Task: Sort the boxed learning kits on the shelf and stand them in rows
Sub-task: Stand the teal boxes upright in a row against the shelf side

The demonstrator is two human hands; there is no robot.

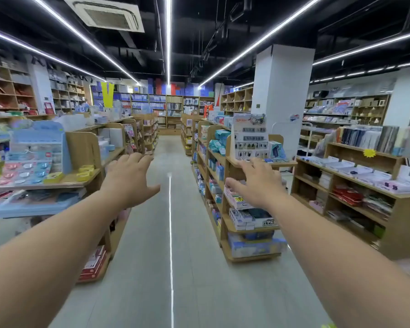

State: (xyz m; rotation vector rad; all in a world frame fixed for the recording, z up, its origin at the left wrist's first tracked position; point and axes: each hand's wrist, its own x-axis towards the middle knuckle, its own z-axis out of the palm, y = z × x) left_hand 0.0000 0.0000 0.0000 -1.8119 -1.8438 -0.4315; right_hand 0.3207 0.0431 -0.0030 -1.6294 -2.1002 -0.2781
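Note:
Both my arms stretch forward into a shop aisle. My left hand [128,179] hovers open, fingers spread, holding nothing, in front of the left wooden shelf unit [85,147]. My right hand [258,183] is open too, fingers straight, held in the air before the end of the right shelf unit [230,223]. That unit carries stacked boxed kits [249,217] on its lower shelves, white and blue boxes lying flat. Neither hand touches a box.
A grey tiled aisle [171,233] runs straight ahead between wooden shelf units. A white pillar [284,95] stands at the right. A display card of small items [250,138] tops the right unit. More shelving [355,185] lies far right, red boxes [94,263] low left.

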